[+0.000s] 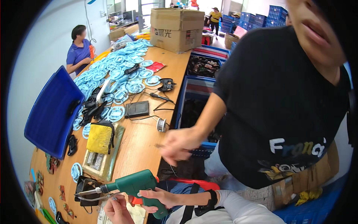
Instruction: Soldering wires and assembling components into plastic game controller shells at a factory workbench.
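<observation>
My right hand is wrapped round the handle of a green soldering gun. The gun points left, its metal barrel and thin curved feed tube stretching over a black stand on the table. Just below that tube, my left hand has its fingers pinched together; what is between them is too small to make out. A yellow cloth or sponge pad lies on a pale tray beyond the gun. Farther along sit a solder wire spool and a flat black box.
Light-blue plastic rings cover the far table, with black game controllers among them. A blue bin stands tilted at left; small circuit boards lie nearby. A co-worker stands close at right, one blurred hand over the table edge.
</observation>
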Available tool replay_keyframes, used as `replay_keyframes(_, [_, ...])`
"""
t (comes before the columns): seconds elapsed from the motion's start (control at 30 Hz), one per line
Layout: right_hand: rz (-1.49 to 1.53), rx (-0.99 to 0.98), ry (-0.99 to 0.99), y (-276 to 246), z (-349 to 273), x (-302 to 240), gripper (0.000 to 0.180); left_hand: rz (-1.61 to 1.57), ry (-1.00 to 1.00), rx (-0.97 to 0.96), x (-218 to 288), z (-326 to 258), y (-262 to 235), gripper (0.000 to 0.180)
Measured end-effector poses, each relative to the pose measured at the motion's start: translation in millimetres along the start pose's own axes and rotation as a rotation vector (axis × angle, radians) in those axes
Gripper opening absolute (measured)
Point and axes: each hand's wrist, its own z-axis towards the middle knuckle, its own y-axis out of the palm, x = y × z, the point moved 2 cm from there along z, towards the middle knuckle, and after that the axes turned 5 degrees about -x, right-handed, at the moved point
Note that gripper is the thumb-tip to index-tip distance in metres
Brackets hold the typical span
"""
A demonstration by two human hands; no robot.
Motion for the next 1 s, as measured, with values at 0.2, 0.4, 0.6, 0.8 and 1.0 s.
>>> replay_keyframes(0.2, [0.075, 0.014, -0.009, 1, -9, -6, 0.029, -0.139, 0.113, -0.052, -1, 2, 16, 0.022])
replay_keyframes(0.4, [0.061, -0.084, 0.016, -11, -17, -9, 0.036, -0.121, 0.046, 0.006, -1, -6, 25, 0.021])
replay_keyframes(0.6, [0.099, -0.118, 0.044, -17, -19, -13, 0.029, 0.022, 0.044, 0.011, 13, -4, 40, 0.024])
replay_keyframes(0.8, [0.123, -0.155, -0.024, -19, -19, -17, 0.042, 0.151, -0.045, 0.023, 13, -4, 46, 0.032])
replay_keyframes(1.0, [0.123, -0.082, -0.035, -24, -21, -17, 0.045, 0.005, -0.092, -0.071, 8, 1, 42, 0.028])
